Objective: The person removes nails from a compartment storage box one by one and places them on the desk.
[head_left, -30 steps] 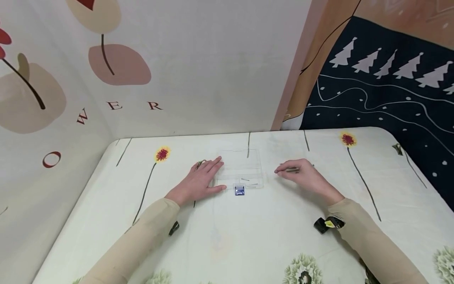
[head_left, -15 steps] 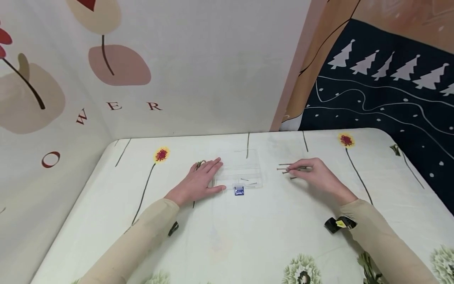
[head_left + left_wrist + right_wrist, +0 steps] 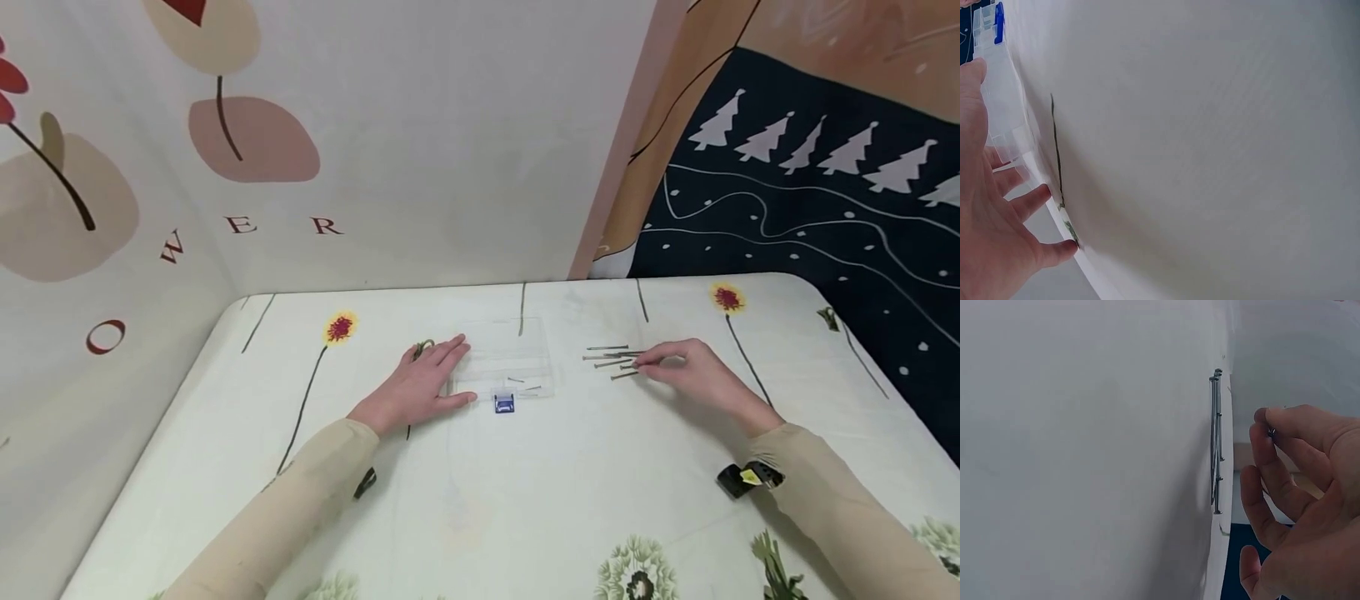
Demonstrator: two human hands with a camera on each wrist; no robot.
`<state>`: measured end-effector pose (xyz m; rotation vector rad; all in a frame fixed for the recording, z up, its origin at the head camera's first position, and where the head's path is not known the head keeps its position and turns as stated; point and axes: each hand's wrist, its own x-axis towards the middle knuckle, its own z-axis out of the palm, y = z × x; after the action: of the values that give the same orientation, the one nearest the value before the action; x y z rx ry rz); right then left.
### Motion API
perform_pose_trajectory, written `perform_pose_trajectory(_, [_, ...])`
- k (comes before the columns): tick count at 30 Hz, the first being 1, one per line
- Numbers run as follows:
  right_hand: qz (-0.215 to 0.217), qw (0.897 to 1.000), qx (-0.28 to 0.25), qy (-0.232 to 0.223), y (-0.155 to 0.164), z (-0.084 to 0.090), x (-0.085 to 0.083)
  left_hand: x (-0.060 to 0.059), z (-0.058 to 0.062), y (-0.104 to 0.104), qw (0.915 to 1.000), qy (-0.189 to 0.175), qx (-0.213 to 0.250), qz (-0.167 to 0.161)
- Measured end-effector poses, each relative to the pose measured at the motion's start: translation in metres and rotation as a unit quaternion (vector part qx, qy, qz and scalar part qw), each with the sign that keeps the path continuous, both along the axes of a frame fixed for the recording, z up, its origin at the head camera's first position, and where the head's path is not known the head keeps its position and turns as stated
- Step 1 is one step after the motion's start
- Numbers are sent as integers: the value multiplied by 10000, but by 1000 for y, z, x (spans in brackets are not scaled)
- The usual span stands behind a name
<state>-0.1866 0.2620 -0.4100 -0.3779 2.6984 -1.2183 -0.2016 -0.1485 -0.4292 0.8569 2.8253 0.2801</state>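
A clear plastic compartment box (image 3: pixel 517 354) with a blue latch (image 3: pixel 504 405) lies on the flowered tablecloth, a few nails inside its front cells. My left hand (image 3: pixel 438 371) rests flat against the box's left side with straight fingers; the left wrist view shows the same hand (image 3: pixel 988 219) next to the box (image 3: pixel 1000 81). Several long nails (image 3: pixel 609 360) lie loose to the right of the box. My right hand (image 3: pixel 647 362) is at their right ends, thumb and forefinger pinching one nail. In the right wrist view the pinch (image 3: pixel 1270 432) holds a nail head beside the nail pile (image 3: pixel 1216 444).
The table (image 3: pixel 480 500) has a white cloth printed with flowers and stems. A pale printed wall stands behind and to the left, and a dark fabric with white trees (image 3: pixel 810 200) hangs at the right. Black wrist straps (image 3: pixel 750 479) sit on both sleeves.
My right hand has drawn back to the right, uncovering the loose nails beside the box. The left hand and the box have stayed where they were.
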Motion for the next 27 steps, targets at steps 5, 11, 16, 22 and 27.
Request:
perform_pose_trajectory(5, [36,10000,68,28,6,-4,1,0,-1,-1,10000,-32,-26,4])
perform_pose_trajectory(11, [65,9996,223,165,14,-8,3,0,-1,-1,10000,-72,-11,-13])
perform_pose_trajectory(16, [53,9989,365,292,23,-10,3,0,-1,-1,10000,-22,-50,-32])
perform_pose_trajectory(22, [12,9986,507,124,32,-11,-2,0,1,-1,10000,22,-65,-41])
perform_pose_trajectory(27, [-47,9981,609,-38,35,-12,-5,0,1,-1,9999,35,-90,-59])
